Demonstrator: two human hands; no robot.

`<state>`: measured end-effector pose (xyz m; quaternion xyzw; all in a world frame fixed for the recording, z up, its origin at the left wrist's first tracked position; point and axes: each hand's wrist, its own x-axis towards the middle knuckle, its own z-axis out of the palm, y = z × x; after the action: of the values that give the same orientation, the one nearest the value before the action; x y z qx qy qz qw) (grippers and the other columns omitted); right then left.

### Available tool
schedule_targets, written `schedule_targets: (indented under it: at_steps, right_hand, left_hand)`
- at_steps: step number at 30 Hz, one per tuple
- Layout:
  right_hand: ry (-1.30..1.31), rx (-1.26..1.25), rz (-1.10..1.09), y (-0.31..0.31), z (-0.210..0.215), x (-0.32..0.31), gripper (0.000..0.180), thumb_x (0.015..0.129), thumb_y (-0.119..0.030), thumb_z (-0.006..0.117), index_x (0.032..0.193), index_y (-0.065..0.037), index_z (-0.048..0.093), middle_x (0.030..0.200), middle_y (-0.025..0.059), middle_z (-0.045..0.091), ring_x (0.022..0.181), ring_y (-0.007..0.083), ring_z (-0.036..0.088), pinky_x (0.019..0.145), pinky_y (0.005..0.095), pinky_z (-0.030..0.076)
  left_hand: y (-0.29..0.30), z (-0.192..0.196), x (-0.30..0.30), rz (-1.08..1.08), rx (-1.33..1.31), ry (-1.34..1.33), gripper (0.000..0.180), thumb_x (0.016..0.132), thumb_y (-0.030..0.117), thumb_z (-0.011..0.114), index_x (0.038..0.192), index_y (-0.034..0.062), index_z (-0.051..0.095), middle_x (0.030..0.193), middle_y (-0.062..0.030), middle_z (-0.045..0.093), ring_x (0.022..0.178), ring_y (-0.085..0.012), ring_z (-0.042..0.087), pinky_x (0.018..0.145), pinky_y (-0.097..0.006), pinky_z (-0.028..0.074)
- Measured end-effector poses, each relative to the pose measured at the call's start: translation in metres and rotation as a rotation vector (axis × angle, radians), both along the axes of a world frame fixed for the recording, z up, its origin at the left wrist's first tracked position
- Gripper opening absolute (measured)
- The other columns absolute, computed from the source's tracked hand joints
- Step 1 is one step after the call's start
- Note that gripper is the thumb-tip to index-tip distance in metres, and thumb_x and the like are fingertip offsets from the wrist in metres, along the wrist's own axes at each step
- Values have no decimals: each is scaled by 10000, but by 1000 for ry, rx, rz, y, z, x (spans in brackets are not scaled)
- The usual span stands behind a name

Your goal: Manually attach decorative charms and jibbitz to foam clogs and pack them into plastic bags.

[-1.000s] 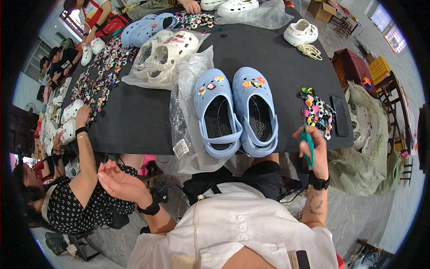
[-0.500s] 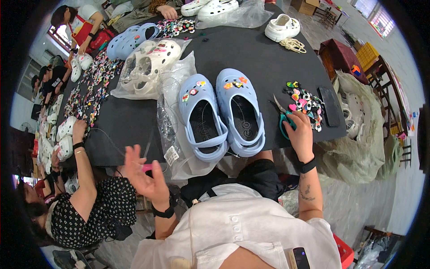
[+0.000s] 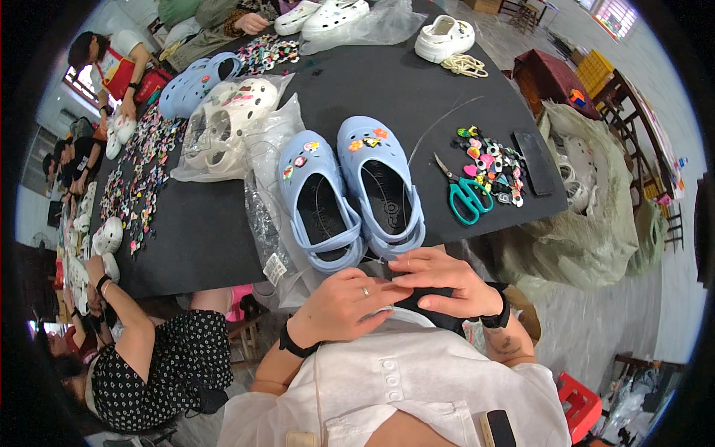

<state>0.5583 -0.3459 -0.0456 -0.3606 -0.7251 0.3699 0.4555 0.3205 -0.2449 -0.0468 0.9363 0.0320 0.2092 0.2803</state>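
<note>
Two light blue clogs (image 3: 381, 186) stand side by side, toes away from me, with colourful charms on their uppers. A thin clear line (image 3: 439, 123) arcs over the table beside the right clog, and more of it runs inside the shoes and by the heels. Just behind the heels, my left hand (image 3: 342, 305) and my right hand (image 3: 443, 281) meet with fingers closed. The right fingertips pinch the line; what the left fingers hold is hidden. Teal-handled scissors (image 3: 468, 201) lie at right, blades partly apart, beside a pile of small charms (image 3: 491, 167).
A dark phone (image 3: 533, 162) lies beyond the charms. White clogs in a clear bag (image 3: 231, 127), blue clogs (image 3: 195, 86) and many charms (image 3: 145, 160) cover the left side. A white clog (image 3: 445, 39) with cord (image 3: 465, 65) stands far right. A co-worker (image 3: 149, 350) sits at left.
My right hand has left the scissors, which now lie on the table. My left hand has come in from the left, and both hands now meet at the clogs' heels.
</note>
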Motion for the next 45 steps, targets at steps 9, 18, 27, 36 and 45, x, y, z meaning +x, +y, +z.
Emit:
schedule_targets:
  at_steps: [9, 18, 27, 36, 45]
  right_hand:
    - [93, -117, -641, -51, -38, 21, 422, 811, 23, 677, 1230, -8, 647, 1309, 140, 614, 1289, 285, 504, 1076, 406, 381]
    - [95, -167, -1170, -105, -98, 35, 210, 771, 95, 701, 965, 24, 731, 1017, 105, 727, 1031, 212, 644, 940, 323, 473]
    - [28, -551, -1756, -235, -264, 119, 173, 819, -74, 744, 946, 41, 723, 898, 90, 730, 806, 137, 657, 752, 283, 520]
    - [-589, -1188, -1323, -388, -317, 158, 229, 798, -99, 707, 1009, -12, 720, 776, 152, 713, 707, 267, 683, 692, 359, 556]
    - [-186, -430, -1129, -91, -68, 135, 150, 940, -101, 624, 991, 33, 667, 768, 26, 654, 684, 65, 575, 585, 220, 425]
  left_hand:
    - [2, 1, 7, -36, -39, 35, 440, 775, 134, 747, 1206, 119, 662, 1247, -22, 666, 952, -161, 677, 776, -304, 486]
    - [7, -12, 14, -71, -15, -80, 333, 787, 115, 728, 1119, 121, 708, 1225, -30, 670, 900, -159, 672, 741, -304, 482]
    - [23, -7, -16, 214, 93, -163, 268, 751, 61, 739, 1015, 107, 734, 1078, -36, 718, 847, -194, 679, 705, -318, 491]
    - [49, -25, -81, 791, 128, -110, 246, 802, 47, 689, 1043, 81, 719, 1064, -82, 705, 962, -263, 658, 862, -378, 489]
    - [63, -71, -84, 1129, -99, 40, 624, 877, 170, 673, 1437, 98, 409, 1430, -203, 442, 1251, -378, 476, 1038, -448, 392]
